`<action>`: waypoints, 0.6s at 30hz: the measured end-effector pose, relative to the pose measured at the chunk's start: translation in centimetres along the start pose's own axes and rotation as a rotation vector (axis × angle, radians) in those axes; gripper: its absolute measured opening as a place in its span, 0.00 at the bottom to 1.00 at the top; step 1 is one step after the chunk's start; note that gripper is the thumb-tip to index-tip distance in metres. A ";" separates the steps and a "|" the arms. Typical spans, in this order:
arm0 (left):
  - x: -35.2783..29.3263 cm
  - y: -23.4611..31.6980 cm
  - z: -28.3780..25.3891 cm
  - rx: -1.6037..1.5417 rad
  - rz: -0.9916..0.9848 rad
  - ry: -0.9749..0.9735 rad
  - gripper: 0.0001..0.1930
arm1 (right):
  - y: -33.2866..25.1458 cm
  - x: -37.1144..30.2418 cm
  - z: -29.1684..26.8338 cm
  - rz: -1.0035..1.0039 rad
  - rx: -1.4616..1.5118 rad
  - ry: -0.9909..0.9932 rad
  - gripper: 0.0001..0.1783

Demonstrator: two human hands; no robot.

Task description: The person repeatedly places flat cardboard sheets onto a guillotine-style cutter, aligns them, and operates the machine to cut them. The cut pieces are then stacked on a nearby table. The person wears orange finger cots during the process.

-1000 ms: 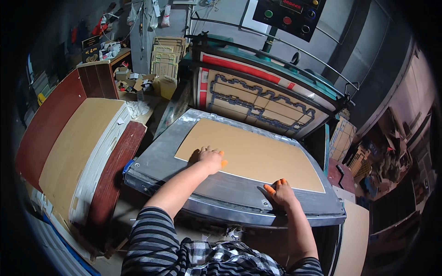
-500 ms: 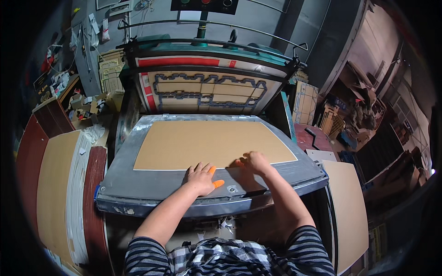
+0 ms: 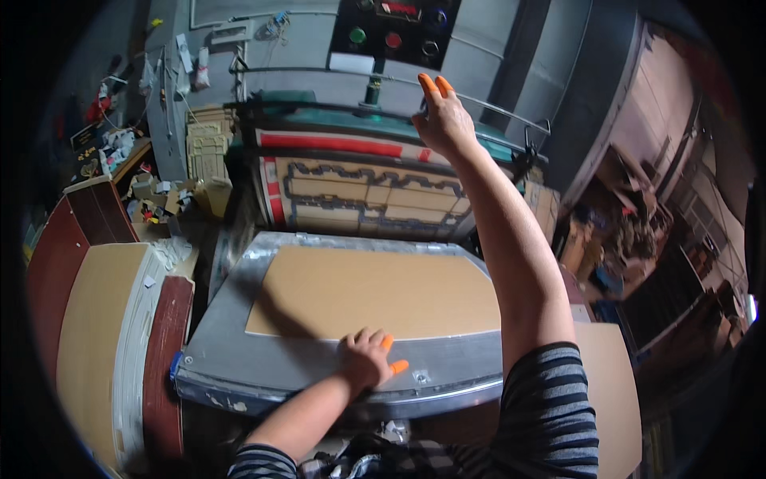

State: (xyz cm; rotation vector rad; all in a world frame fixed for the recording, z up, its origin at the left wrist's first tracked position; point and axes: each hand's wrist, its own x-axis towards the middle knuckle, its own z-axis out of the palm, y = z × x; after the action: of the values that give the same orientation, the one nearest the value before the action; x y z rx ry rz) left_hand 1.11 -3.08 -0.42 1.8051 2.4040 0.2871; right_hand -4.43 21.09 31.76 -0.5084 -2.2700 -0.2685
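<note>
Head view: brown cardboard sheet (image 3: 383, 295) is lying flat on metal platen (image 3: 299, 361). Left hand (image 3: 368, 361) is resting by its near edge, fingers spread, empty; right hand (image 3: 444, 124) is hovering below control panel (image 3: 396, 33), two fingers extended (nothing held). Risk: left hand nudging sheet askew.

Elbow-length sleeves, black/grey stripes: right sleeve (image 3: 550, 407) lower right, left sleeve (image 3: 262, 463) bottom edge. Checked garment (image 3: 403, 458), dark/pale, bottom centre. Orange finger covers (image 3: 428, 84), two each: right hand (image 3: 448, 126), left hand (image 3: 365, 361).
</note>
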 end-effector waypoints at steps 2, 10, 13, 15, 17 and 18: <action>0.0 -0.1 0.2 0.024 -0.046 -0.077 0.39 | -2.2 2.4 0.8 0.026 -0.069 0.032 0.44; 0.0 -0.3 -1.4 -0.092 -0.081 -0.206 0.41 | -2.6 8.0 3.0 0.327 -0.160 0.082 0.31; 0.3 0.0 -1.2 -0.129 -0.078 -0.223 0.39 | -1.6 8.3 2.4 0.371 -0.121 -0.025 0.37; 0.0 0.1 -1.8 -0.120 -0.072 -0.238 0.39 | -1.3 8.6 1.7 0.386 -0.106 -0.052 0.43; 0.0 0.5 -0.8 -0.112 -0.066 -0.098 0.37 | 3.4 10.9 1.7 0.243 -0.093 -0.073 0.41; 0.0 0.5 -0.9 -0.125 -0.064 -0.105 0.38 | 3.5 10.2 1.3 0.172 -0.062 0.037 0.41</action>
State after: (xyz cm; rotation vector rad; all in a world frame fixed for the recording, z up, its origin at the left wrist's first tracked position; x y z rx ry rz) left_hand 1.40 -3.01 0.52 1.6443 2.3125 0.3199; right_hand -10.00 27.50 38.54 -0.7209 -2.1724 -0.2592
